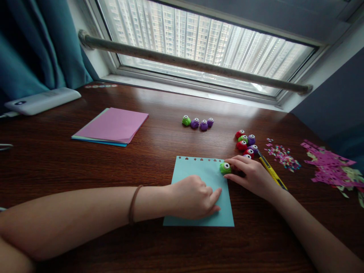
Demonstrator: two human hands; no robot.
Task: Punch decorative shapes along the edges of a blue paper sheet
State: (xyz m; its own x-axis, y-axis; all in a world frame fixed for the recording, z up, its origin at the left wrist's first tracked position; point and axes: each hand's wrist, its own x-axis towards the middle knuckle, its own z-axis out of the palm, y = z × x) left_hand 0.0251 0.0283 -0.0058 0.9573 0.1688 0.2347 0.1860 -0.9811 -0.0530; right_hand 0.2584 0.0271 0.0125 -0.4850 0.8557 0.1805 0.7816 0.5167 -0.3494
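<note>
My left hand (195, 197) lies flat on the light blue paper sheet (199, 212), fingers loosely curled, pinning it to the wooden desk (159, 132) and clasping nothing. My right hand (251, 174) has its fingers closed around a green paper punch (225, 168) seated on the sheet's corner at 1 o'clock. A row of punched holes (199, 159) runs along the sheet's 12 o'clock edge. A cluster of red, green and purple punches (246, 144) sits just beyond my right hand at 12 o'clock. A yellow utility knife (271, 172) lies at its 3 o'clock side, touching the wrist.
</note>
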